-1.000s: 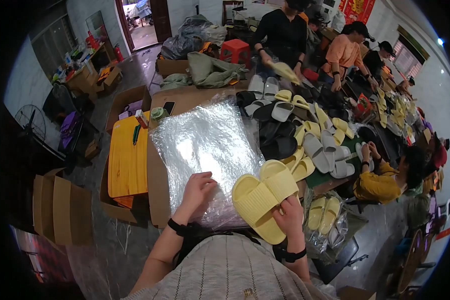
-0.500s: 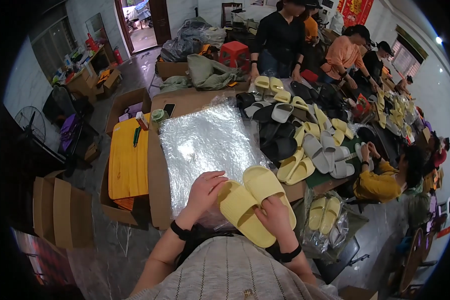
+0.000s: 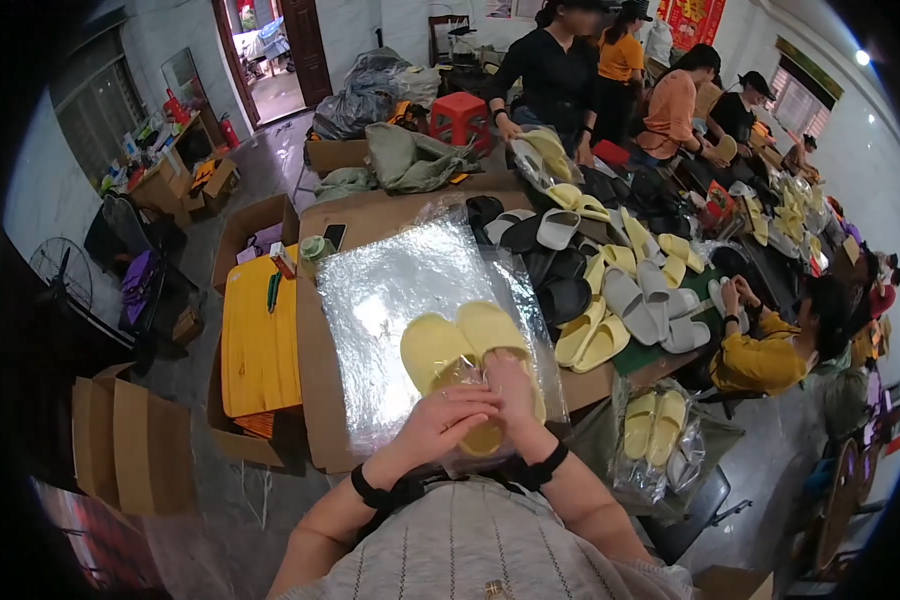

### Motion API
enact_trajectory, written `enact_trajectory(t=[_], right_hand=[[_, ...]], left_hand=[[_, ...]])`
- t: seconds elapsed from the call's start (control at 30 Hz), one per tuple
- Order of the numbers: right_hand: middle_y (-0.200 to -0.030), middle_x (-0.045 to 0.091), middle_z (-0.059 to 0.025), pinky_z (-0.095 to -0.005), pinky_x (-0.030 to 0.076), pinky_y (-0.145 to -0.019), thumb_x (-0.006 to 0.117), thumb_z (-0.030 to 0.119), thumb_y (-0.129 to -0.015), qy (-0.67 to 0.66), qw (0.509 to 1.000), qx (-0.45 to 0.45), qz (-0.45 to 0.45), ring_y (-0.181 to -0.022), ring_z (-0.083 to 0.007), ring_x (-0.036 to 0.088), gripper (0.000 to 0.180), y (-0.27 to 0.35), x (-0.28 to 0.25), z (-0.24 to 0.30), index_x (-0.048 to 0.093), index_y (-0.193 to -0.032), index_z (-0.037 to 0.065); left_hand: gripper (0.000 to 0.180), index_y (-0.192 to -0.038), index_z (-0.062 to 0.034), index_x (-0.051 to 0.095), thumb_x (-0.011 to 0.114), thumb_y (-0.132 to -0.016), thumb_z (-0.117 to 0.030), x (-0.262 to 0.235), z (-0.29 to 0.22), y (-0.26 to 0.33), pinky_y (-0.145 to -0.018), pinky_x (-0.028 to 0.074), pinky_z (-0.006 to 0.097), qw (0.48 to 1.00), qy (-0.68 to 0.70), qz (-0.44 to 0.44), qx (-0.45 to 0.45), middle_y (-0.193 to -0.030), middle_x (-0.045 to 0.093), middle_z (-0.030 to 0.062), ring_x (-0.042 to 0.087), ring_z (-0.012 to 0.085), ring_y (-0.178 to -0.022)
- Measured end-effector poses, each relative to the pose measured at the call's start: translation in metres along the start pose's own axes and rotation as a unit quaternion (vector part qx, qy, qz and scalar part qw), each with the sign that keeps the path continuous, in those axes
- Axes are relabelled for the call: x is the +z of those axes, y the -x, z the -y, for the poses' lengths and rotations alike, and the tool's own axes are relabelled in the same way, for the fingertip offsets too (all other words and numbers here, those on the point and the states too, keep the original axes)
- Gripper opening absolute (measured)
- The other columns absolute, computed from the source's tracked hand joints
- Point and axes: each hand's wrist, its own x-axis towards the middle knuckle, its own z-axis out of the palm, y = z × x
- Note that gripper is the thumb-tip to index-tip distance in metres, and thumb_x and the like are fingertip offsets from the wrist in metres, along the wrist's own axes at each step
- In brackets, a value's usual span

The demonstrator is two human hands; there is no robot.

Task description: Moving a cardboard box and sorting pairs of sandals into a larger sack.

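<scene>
A pair of pale yellow slippers (image 3: 432, 345) lies side by side over a stack of shiny clear plastic bags (image 3: 385, 290) at the table's near edge. My right hand (image 3: 511, 385) grips the right slipper, its fingertips hidden around the strap. Across the near part of the pair lies my left hand (image 3: 450, 415), with its fingers stretched toward the right hand and almost touching it. Some clear film shows over the slippers beside my left fingers; whether those fingers pinch it is hard to see.
On the right, yellow, grey and black slippers (image 3: 625, 295) are heaped. Bagged slippers (image 3: 655, 430) sit near my right side. Orange-yellow packaging (image 3: 260, 340) fills a carton at left; a phone (image 3: 335, 237) lies behind the bags. Co-workers (image 3: 545, 75) stand along the far side; another (image 3: 770, 350) sits at right.
The slippers have moved left and away from me, down onto the plastic bags. My left hand has shifted from the left slipper's side to across the pair. A co-worker has lifted bagged yellow slippers.
</scene>
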Motion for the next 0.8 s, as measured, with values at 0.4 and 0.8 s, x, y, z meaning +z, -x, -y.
enact_trajectory(t=[0.4, 0.8], right_hand=[[-0.124, 0.057, -0.0211, -0.0444, 0.044, -0.098, 0.073, 0.016, -0.084, -0.192, 0.971, -0.102, 0.094, -0.115, -0.0371, 0.054, 0.059, 0.045, -0.047, 0.006, 0.05, -0.136, 0.0], [-0.079, 0.068, -0.0161, -0.0348, 0.052, -0.064, 0.072, 0.033, -0.088, -0.183, 0.977, 0.107, -0.003, -0.071, -0.0262, 0.067, 0.034, -0.02, -0.066, 0.007, 0.071, -0.091, -0.001]], left_hand=[[0.04, -0.121, -0.0031, 0.064, 0.072, -0.085, -0.017, -0.03, 0.043, 0.019, -0.106, 0.042, 0.048, 0.966, -0.187, -0.128, -0.123, -0.139, 0.054, 0.0202, 0.049, 0.0412, -0.13], [0.064, -0.146, -0.0018, 0.042, 0.059, -0.092, -0.033, -0.012, 0.128, 0.053, -0.116, 0.024, 0.053, 0.912, -0.348, -0.12, -0.182, -0.151, 0.041, 0.0234, 0.031, 0.0448, -0.142]])
